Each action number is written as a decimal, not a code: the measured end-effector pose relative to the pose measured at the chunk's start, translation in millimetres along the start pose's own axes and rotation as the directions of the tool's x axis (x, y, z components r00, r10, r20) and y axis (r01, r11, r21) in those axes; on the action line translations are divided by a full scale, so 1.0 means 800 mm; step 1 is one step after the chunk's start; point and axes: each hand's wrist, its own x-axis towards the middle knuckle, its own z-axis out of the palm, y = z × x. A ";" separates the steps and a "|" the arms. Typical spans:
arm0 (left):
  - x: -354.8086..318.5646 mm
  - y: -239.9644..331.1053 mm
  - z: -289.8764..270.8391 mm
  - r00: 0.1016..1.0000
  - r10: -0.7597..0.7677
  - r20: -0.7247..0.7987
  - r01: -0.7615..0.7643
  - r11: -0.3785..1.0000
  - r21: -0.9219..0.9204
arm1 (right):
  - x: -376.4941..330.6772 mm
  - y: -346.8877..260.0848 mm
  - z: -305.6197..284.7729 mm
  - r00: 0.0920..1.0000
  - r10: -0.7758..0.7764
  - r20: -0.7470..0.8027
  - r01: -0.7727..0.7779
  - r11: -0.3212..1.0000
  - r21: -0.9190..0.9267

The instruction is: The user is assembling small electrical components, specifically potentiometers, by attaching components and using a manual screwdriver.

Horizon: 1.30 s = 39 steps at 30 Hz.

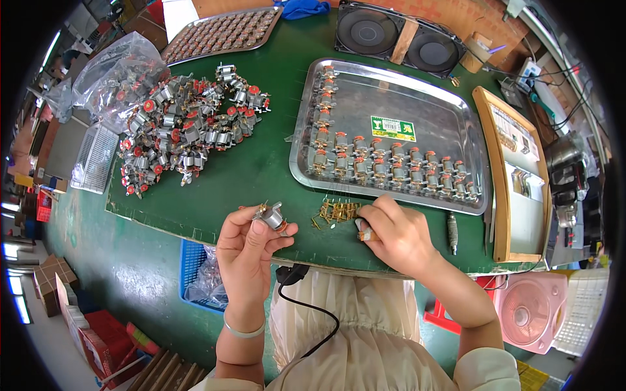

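Note:
Over the front edge of the green table, my left hand (246, 254) is closed round a small silver motor (272, 217), holding it between thumb and fingers. My right hand (399, 236) rests beside a little heap of brass-coloured pins (338, 210). Its fingers are pinched together, with tape-like wrapping on a fingertip; what lies between them is hidden. Behind the heap is a shiny metal tray (352, 98) with motors standing in rows along its left and near sides. Farther left lies a large loose pile of motors (195, 127) with red parts.
A clear plastic bag (124, 75) leans against the pile. Another filled tray (215, 56) stands at the back left, two black fans (368, 29) at the back. A wooden-framed box (501, 221) and a knurled tool (452, 232) lie right. A blue basket (189, 267) sits below the table edge.

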 end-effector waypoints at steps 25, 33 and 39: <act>-0.005 -0.015 0.023 0.989 -0.003 0.147 -0.024 0.983 0.184 | 0.008 0.010 -0.016 0.989 -0.074 0.126 0.062 0.993 0.097; -0.006 -0.016 0.024 0.989 -0.004 0.148 -0.025 0.981 0.192 | 0.002 0.002 -0.029 0.998 -0.045 0.039 0.039 0.989 0.141; -0.008 -0.021 0.030 0.975 -0.017 0.223 -0.023 0.984 0.177 | 0.005 -0.022 -0.044 0.975 0.215 0.062 -0.222 0.896 0.385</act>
